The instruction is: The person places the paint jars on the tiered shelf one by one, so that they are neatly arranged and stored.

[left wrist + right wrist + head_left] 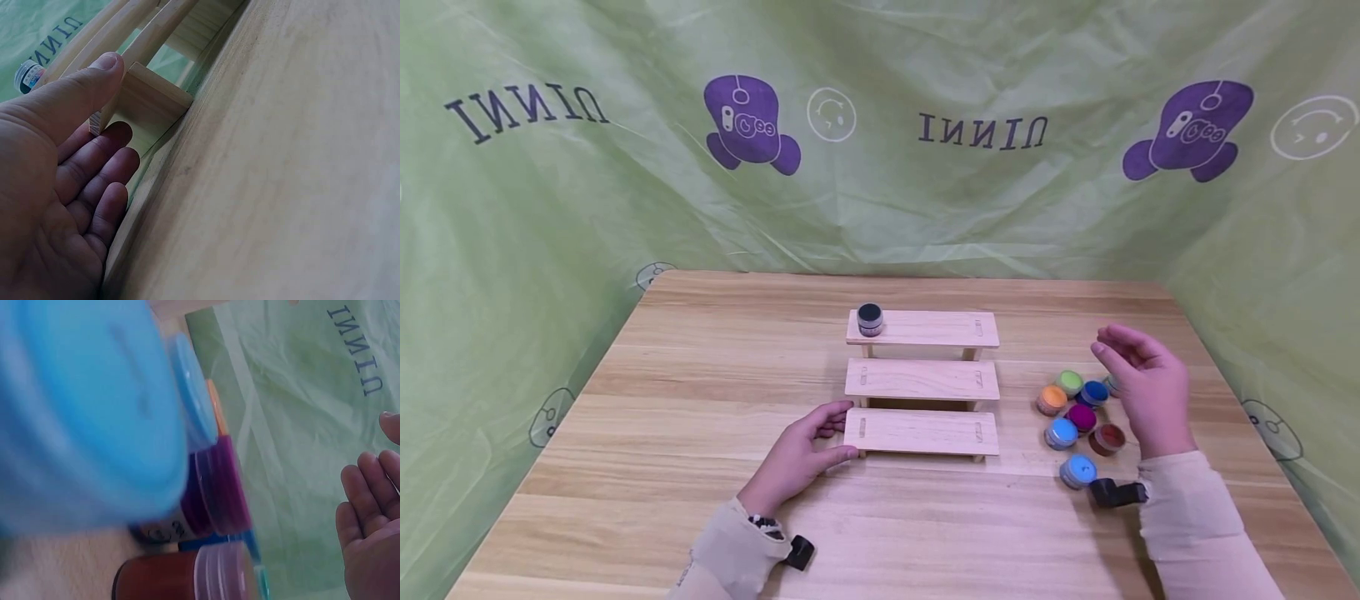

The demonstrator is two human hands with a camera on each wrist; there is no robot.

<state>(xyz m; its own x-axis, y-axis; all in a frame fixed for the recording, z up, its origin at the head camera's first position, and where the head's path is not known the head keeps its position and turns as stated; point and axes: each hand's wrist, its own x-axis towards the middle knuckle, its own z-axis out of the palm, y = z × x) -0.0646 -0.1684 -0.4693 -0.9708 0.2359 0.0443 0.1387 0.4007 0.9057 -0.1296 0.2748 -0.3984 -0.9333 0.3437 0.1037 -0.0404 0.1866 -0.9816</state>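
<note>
A wooden three-step display stand (921, 432) stands mid-table, its pale boards stepping up toward the back. My left hand (805, 454) grips the left end of its lowest board, thumb at the front and fingers toward the back. In the left wrist view the board's corner lies between thumb and curled fingers. A black-topped paint jar (870, 320) sits on the left end of the top board. My right hand (1150, 387), fingers loosely bent and holding nothing, hovers over the right side of a group of small paint jars. A teal jar (1112, 385) is partly hidden behind it.
Light blue jars (1078, 472), a dark red jar (1107, 439), a purple jar (1081, 418), a dark blue jar (1094, 393), an orange jar (1052, 400) and a green jar (1070, 382) cluster right of the stand. Green printed fabric (880, 208) hangs around the wooden table (700, 367).
</note>
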